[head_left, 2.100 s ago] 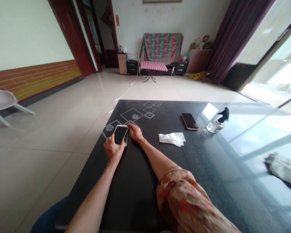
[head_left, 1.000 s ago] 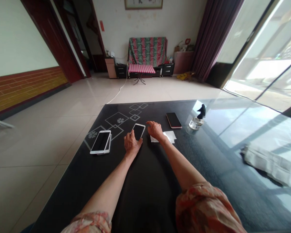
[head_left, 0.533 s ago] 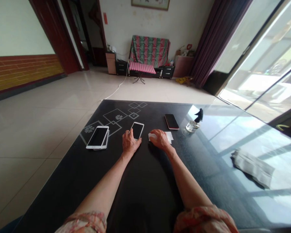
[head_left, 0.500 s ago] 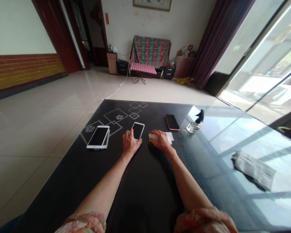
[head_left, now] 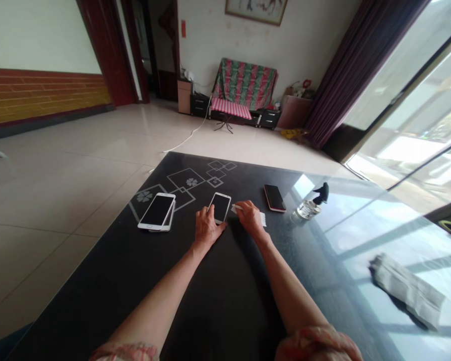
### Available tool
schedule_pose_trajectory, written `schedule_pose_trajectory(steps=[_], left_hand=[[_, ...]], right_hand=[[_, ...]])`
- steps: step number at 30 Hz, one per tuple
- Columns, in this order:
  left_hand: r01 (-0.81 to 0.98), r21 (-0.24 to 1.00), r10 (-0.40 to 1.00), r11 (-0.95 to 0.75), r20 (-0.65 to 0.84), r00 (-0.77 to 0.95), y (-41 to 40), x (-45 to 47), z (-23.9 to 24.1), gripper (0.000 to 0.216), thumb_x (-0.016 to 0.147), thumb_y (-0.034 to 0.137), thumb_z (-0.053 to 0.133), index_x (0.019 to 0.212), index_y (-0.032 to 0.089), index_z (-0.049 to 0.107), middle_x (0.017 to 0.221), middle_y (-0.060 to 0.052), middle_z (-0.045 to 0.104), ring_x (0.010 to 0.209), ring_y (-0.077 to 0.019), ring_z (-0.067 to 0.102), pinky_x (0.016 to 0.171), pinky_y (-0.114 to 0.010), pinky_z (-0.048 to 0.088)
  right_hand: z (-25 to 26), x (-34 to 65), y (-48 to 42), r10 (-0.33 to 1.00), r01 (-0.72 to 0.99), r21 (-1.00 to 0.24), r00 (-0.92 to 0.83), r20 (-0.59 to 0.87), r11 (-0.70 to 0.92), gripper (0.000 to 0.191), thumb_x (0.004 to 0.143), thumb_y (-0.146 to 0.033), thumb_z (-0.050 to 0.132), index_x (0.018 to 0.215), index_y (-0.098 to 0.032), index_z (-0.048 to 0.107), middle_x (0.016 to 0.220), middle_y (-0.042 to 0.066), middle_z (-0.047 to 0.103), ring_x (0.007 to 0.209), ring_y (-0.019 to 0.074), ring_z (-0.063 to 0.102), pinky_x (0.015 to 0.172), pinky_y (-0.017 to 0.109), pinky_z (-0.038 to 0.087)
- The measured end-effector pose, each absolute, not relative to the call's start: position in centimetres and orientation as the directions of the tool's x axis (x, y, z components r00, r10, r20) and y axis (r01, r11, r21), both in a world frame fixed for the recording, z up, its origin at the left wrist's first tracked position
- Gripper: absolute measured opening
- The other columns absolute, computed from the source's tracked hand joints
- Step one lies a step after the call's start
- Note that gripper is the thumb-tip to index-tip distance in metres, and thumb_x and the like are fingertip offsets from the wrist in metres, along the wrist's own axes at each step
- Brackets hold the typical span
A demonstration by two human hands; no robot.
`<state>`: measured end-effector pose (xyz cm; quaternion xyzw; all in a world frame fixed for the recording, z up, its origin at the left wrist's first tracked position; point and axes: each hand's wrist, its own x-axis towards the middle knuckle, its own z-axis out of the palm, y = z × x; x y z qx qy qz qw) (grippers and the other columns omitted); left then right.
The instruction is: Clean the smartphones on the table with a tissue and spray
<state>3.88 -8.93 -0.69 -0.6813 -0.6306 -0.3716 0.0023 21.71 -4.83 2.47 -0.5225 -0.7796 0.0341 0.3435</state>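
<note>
A white smartphone [head_left: 221, 206] with a dark screen lies on the dark table. My left hand [head_left: 207, 225] grips its lower end, with the fingers along its left side and the thumb at the bottom right corner. Just right of the phone, my right hand [head_left: 249, 218] is closed on a small white cloth [head_left: 263, 219], whose edges stick out on both sides. Farther left are two stacked phones, the upper one a white smartphone [head_left: 157, 211]. Beyond my right hand lies a black-screened phone [head_left: 274, 198] with a reddish edge.
A clear spray bottle [head_left: 308, 209] with a black trigger head stands right of the phones. A folded grey cloth [head_left: 408, 291] lies at the table's right. The glossy black table [head_left: 225, 291] bears a diamond pattern at its far left; a small striped table [head_left: 231, 108] stands beyond.
The camera view has shifted slightly. My right hand has drawn its fingers in on the white cloth, which now looks more bunched. My left hand keeps its hold on the phone.
</note>
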Motion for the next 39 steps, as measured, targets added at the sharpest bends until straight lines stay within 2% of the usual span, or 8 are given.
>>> schedule_pose_trajectory(steps=[5,9,12,16,22,26,33,39], left_hand=[[0.859,0.470,0.865,-0.204,0.498,-0.067,-8.6,4.0,-1.0,0.074,0.066,0.043,0.078,0.126,0.011,0.050,0.105,-0.014,0.060,0.099,-0.0311,0.055,0.087,-0.042,0.044],[0.856,0.482,0.858,-0.188,0.504,-0.096,-8.5,4.2,-1.1,0.066,0.071,0.040,0.072,0.126,0.011,0.050,0.104,-0.014,0.061,0.098,-0.0308,0.057,0.087,-0.043,0.044],[0.836,0.509,0.856,-0.205,0.508,-0.099,-8.6,4.1,-1.0,0.065,0.071,0.038,0.070,0.126,0.009,0.050,0.104,-0.015,0.062,0.099,-0.0310,0.057,0.088,-0.044,0.045],[0.799,0.562,0.859,-0.212,0.497,-0.121,-8.8,3.9,-0.8,0.067,0.067,0.032,0.072,0.127,0.010,0.050,0.108,-0.015,0.062,0.102,-0.0309,0.057,0.092,-0.042,0.046],[0.769,0.598,0.891,-0.227,0.447,-0.084,-8.5,3.3,-1.4,0.065,0.065,0.019,0.068,0.128,0.015,0.051,0.116,-0.011,0.064,0.104,-0.0286,0.059,0.094,-0.041,0.048],[0.767,0.585,0.880,-0.262,0.471,-0.058,-8.1,3.2,-1.8,0.065,0.065,0.017,0.066,0.128,0.014,0.050,0.119,-0.012,0.063,0.109,-0.0287,0.058,0.097,-0.041,0.047],[0.787,0.541,0.857,-0.297,0.515,-0.030,-8.2,3.5,-1.6,0.066,0.065,0.018,0.066,0.129,0.012,0.048,0.118,-0.014,0.063,0.112,-0.0304,0.056,0.100,-0.044,0.045],[0.750,0.611,0.890,-0.254,0.451,-0.065,-7.9,3.1,-1.8,0.071,0.066,0.020,0.071,0.132,0.011,0.046,0.110,-0.013,0.067,0.105,-0.0289,0.060,0.095,-0.042,0.049]], right_hand=[[1.7,18.2,-3.6,0.821,0.773,-0.421,-0.216,0.529,0.474,0.018,0.089,-0.027,0.055,0.101,-0.021,0.066,0.099,0.006,0.066,0.091,0.0205,0.061,0.087,0.033,0.044],[0.7,17.6,-4.0,0.818,0.742,-0.439,-0.255,0.515,0.507,0.023,0.086,-0.032,0.058,0.104,-0.019,0.063,0.102,0.008,0.066,0.095,0.0225,0.060,0.093,0.037,0.041],[0.5,18.1,-4.4,0.805,0.695,-0.460,-0.305,0.508,0.553,0.019,0.088,-0.027,0.051,0.101,-0.021,0.063,0.104,0.007,0.067,0.099,0.0209,0.059,0.096,0.037,0.040],[0.3,18.6,-4.2,0.789,0.678,-0.453,-0.326,0.521,0.579,0.019,0.084,-0.023,0.053,0.098,-0.022,0.066,0.106,0.006,0.066,0.101,0.0211,0.059,0.096,0.037,0.041],[-0.3,18.7,-3.4,0.795,0.677,-0.474,-0.286,0.536,0.563,0.020,0.083,-0.020,0.053,0.094,-0.022,0.069,0.105,0.005,0.068,0.099,0.0207,0.060,0.095,0.037,0.042],[-0.4,18.7,-3.4,0.809,0.688,-0.489,-0.253,0.530,0.536,0.021,0.082,-0.022,0.054,0.097,-0.022,0.069,0.107,0.005,0.067,0.101,0.0213,0.060,0.096,0.037,0.042],[-0.5,18.5,-3.3,0.796,0.696,-0.460,-0.274,0.539,0.551,0.030,0.094,-0.028,0.042,0.096,-0.023,0.071,0.109,0.005,0.068,0.106,0.0195,0.059,0.100,0.037,0.040],[-1.0,18.6,-3.0,0.763,0.695,-0.411,-0.312,0.566,0.589,0.024,0.091,-0.025,0.050,0.098,-0.022,0.072,0.110,0.006,0.070,0.102,0.0201,0.061,0.100,0.038,0.040]])
